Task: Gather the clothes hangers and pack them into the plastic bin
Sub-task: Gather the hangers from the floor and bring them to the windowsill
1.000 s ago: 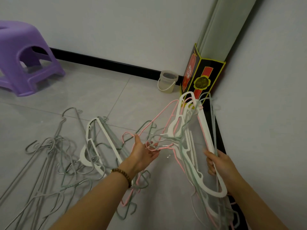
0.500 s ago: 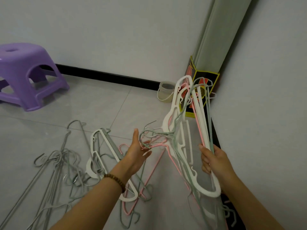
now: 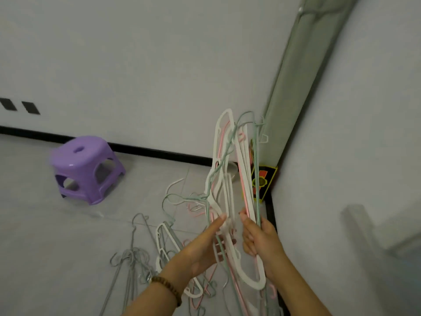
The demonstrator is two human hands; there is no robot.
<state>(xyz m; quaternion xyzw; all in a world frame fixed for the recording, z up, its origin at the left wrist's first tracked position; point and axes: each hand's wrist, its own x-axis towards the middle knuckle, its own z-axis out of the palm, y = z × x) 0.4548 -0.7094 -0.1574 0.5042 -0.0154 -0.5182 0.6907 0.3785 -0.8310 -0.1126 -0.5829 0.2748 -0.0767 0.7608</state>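
A bundle of white, pink and green hangers (image 3: 230,179) stands nearly upright in the air in front of the room's corner. My right hand (image 3: 259,238) is closed around its right side. My left hand (image 3: 205,247) presses flat against the bundle's left side, thumb up on a white hanger. Several grey wire hangers (image 3: 132,261) lie in a heap on the tiled floor at lower left, with white and pink plastic hangers (image 3: 168,245) beside them under my left forearm. No plastic bin shows clearly.
A purple plastic stool (image 3: 86,167) stands on the floor at left near the wall. In the corner a black and yellow box (image 3: 264,181) holds a tall grey-green roll (image 3: 293,92). A blurred pale object (image 3: 382,229) sits at right.
The bundle has been lifted higher and turned more upright. My left hand moved right from open air onto the bundle. The view tilted upward.
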